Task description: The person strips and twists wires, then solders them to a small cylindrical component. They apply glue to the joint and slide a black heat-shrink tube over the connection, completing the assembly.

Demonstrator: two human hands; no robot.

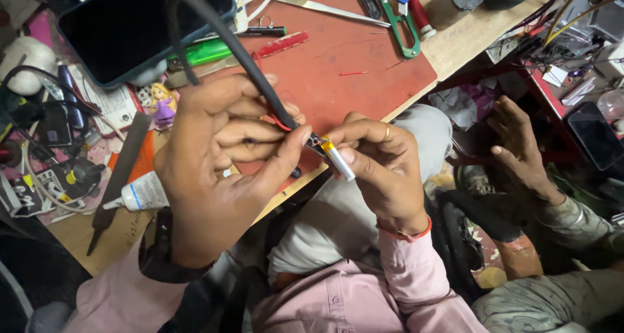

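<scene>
My left hand (214,170) is closed around a thick black cable (224,37) that loops up over the bench, with thin red wire at its end near my thumb. My right hand (383,170) pinches a small silver pouch cell with a yellow band (339,159) between thumb and forefinger. The cable's end and the cell's top meet between my two thumbs, above the bench's front edge and my lap.
A red mat (351,60) covers the wooden bench. A dark tablet (130,24), green-handled snips (403,27), tweezers (331,9), a green lighter (205,52), a glue tube (140,194), a file (117,177) and a small doll figure (162,105) lie around. Another person's hand (520,147) rests at the right.
</scene>
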